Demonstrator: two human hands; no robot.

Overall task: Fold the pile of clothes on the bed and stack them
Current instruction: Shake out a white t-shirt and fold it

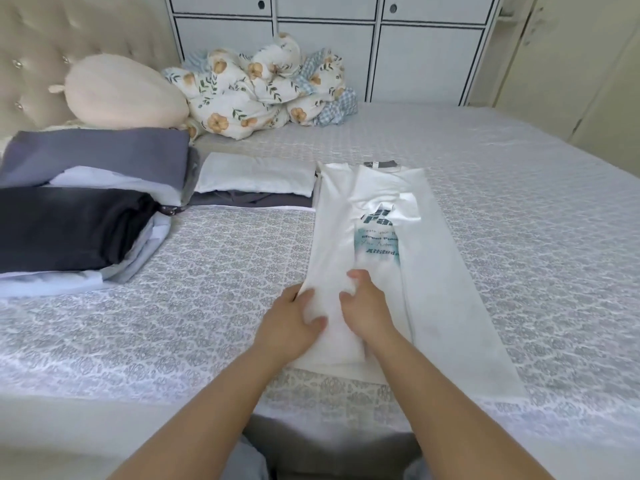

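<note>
- White shirt (374,258) lies lengthwise on the bed (207,271), sides folded inward;
- Left hand (291,327) and right hand (363,306) grip its near left flap, fingers curled around cloth;
- Folded clothes (79,202) stacked at left

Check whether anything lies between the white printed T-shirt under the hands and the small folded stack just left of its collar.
Nothing visible does. Both hands, left hand and right hand, grip the white printed T-shirt at its near end. The folded white-on-grey stack lies right beside the collar end, with only bare patterned bedspread nearby.
</note>
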